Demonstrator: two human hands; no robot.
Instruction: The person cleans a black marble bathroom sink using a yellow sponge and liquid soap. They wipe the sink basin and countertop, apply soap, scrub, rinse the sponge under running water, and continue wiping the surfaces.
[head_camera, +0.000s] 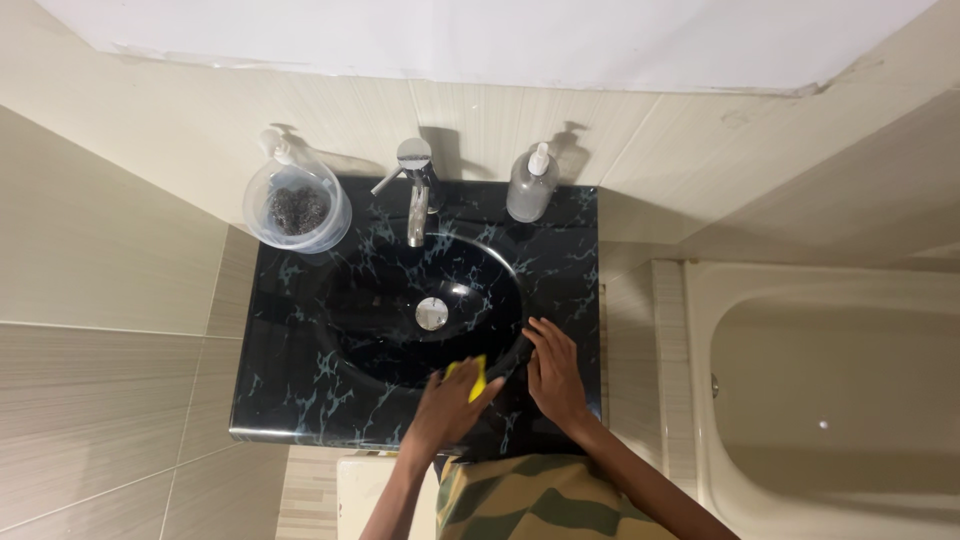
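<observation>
Head view shows a yellow sponge (473, 378) at lower centre, clasped under the fingers of the left hand (449, 405) on the near rim of the black marbled sink (300, 330). Just right, the right hand (555, 375) lies flat and open on that rim. A chrome faucet (417, 195), clear soap dispenser (531, 183) and plastic bowl of steel wool (297, 208) stand along the upper edge.

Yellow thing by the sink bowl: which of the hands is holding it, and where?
The left hand holds the yellow sponge, fingers over its near end, at the sink bowl's front edge. The right hand rests flat on the rim, holding nothing.
</observation>
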